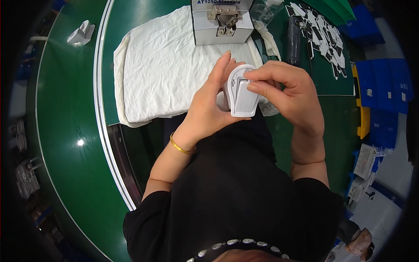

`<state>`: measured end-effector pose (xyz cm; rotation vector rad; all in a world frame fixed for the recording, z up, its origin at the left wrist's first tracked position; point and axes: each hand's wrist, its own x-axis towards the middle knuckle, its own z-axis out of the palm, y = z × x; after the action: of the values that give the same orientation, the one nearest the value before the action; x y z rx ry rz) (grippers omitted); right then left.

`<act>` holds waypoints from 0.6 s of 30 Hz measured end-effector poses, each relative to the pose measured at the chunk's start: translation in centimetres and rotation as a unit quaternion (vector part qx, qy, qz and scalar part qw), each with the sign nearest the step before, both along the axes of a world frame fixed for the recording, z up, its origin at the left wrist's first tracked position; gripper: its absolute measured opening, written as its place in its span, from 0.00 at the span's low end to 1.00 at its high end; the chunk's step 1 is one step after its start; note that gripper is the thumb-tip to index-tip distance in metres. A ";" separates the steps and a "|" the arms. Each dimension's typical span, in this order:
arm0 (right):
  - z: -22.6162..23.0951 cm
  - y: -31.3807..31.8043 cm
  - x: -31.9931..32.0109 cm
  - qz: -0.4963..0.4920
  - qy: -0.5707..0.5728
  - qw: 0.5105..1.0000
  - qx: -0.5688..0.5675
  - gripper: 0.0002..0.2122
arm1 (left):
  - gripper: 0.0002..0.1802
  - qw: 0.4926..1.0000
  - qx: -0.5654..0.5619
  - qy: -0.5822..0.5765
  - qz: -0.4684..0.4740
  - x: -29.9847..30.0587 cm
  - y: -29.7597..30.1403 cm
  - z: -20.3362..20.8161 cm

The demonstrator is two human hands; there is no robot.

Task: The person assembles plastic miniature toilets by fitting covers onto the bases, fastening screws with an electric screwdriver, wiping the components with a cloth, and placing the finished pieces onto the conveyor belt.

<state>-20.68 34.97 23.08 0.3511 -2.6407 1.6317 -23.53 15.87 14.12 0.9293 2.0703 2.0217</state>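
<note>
In front of my chest, my left hand (207,102) is wrapped round a white plastic housing (244,112). The housing is broad and rounded at its far end and narrows toward me. In its recess lies a flat white cover (247,99), slightly askew, with a dark gap along its left and upper edges. My right hand (286,87) pinches at the upper end of this cover, thumb on its face and index finger at its top edge. The fingertips partly hide that end. The back of the housing is out of sight in my left palm.
A padded white cloth (161,65) covers the green table before me. On it stands a white machine (222,37) with a metal mechanism. A black cylinder (293,41) and scattered black-and-white pieces (325,37) lie back right. A white part (81,32) sits far left; blue bins (386,83) hang right.
</note>
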 end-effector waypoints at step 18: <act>-5.0 -1.5 0.4 0.007 -0.127 0.945 -0.300 0.32 | 0.46 0.972 0.155 -0.162 -0.074 -0.1 -1.4 0.9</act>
<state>-20.30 33.45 18.04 0.1407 -2.1141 2.5039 -23.58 14.50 15.05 0.7049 1.5047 2.2737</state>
